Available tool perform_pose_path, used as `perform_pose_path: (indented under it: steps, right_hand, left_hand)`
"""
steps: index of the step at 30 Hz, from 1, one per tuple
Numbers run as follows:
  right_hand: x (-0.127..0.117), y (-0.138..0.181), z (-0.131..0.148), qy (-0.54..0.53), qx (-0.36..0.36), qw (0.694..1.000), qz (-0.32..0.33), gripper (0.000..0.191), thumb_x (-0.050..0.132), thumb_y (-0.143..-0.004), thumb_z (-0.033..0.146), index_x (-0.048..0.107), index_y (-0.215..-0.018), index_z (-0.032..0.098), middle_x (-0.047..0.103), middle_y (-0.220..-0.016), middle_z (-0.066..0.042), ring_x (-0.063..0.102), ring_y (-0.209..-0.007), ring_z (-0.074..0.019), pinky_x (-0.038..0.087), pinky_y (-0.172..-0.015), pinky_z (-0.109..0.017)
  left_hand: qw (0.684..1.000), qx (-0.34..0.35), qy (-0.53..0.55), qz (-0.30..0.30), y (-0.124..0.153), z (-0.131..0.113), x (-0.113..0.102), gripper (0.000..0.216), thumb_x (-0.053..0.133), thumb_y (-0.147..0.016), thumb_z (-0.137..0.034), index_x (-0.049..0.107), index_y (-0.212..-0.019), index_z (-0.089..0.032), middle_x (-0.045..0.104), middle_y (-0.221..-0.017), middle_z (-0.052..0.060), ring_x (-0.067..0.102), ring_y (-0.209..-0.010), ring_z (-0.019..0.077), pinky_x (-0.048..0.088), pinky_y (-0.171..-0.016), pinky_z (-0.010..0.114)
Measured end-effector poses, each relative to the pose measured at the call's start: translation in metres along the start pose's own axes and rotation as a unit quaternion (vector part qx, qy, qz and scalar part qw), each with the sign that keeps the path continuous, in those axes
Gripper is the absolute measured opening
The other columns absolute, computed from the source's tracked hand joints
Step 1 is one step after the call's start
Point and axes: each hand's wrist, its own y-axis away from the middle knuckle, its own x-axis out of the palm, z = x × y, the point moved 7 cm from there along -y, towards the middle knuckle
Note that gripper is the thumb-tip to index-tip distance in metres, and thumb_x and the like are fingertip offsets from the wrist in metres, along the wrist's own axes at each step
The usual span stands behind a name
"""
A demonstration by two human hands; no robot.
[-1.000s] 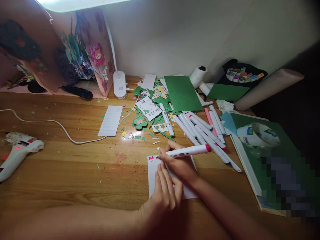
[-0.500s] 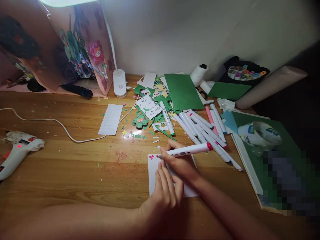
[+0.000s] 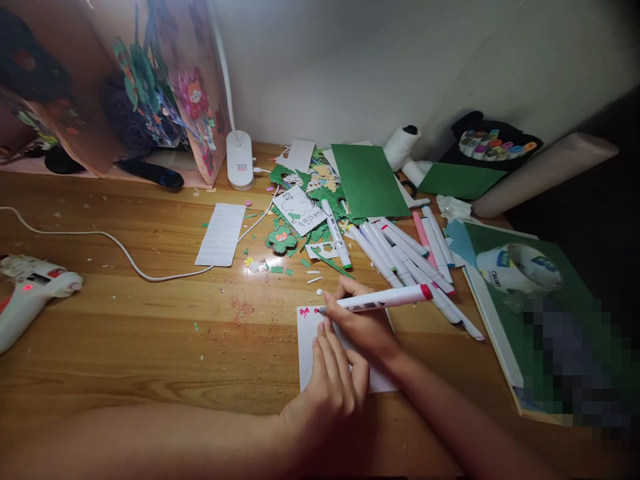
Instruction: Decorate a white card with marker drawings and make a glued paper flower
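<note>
My right hand (image 3: pixel 361 321) grips a white marker with a red end (image 3: pixel 381 299), its tip resting on the top edge of a white card (image 3: pixel 309 347) beside two small pink bows drawn there. Over the same card my left hand (image 3: pixel 334 379) lies flat, fingers stretched out and pressing it to the wooden desk (image 3: pixel 150 333). Just beyond the card lies a row of several white markers (image 3: pixel 407 257).
A glue gun (image 3: pixel 27 293) with a white cord lies at the left. A lamp base (image 3: pixel 239 160), decorated cardboard (image 3: pixel 165 87), green paper scraps (image 3: pixel 305 220), a green sheet (image 3: pixel 367 180), a tape roll (image 3: pixel 517 267) and a marker case (image 3: pixel 493 147) crowd the back and right.
The view has shifted slightly. My right hand has moved the marker tip a little to the right along the card's top edge; a second pink mark shows there.
</note>
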Motion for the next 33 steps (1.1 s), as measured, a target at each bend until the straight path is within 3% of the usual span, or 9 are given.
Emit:
perform_pose_path:
  steps: [19, 27, 33]
  right_hand:
    - [-0.001, -0.001, -0.001, -0.006, -0.012, 1.000, -0.002, 0.031, 0.056, -0.080, 0.033, 0.039, -0.057, 0.021, 0.043, -0.052, 0.006, 0.039, -0.049, -0.0099, 0.030, -0.048, -0.023]
    - [0.002, 0.000, -0.001, -0.026, 0.005, 1.000, 0.006, 0.030, 0.056, -0.080, 0.032, 0.039, -0.058, 0.021, 0.042, -0.052, 0.006, 0.039, -0.049, -0.0101, 0.030, -0.048, -0.022]
    - [-0.011, -0.001, -0.001, -0.013, -0.028, 0.999, -0.044, 0.032, 0.053, -0.081, 0.029, 0.035, -0.056, 0.021, 0.035, -0.053, 0.006, 0.033, -0.049, -0.0097, 0.028, -0.048, -0.023]
  left_hand:
    - [0.999, -0.049, 0.014, -0.002, -0.001, -0.003, 0.003, 0.015, 0.051, -0.085, -0.018, 0.057, -0.084, -0.005, 0.067, -0.097, 0.024, 0.067, -0.091, 0.0309, 0.054, -0.074, 0.035]
    - [0.999, -0.035, 0.004, 0.003, -0.001, -0.003, 0.002, 0.016, 0.048, -0.085, -0.019, 0.057, -0.082, -0.007, 0.068, -0.096, 0.022, 0.067, -0.091, 0.0292, 0.054, -0.074, 0.034]
    - [0.999, -0.032, 0.003, -0.002, -0.001, -0.002, 0.001, 0.016, 0.048, -0.084, -0.020, 0.058, -0.082, -0.007, 0.068, -0.098, 0.022, 0.066, -0.092, 0.0299, 0.054, -0.073, 0.034]
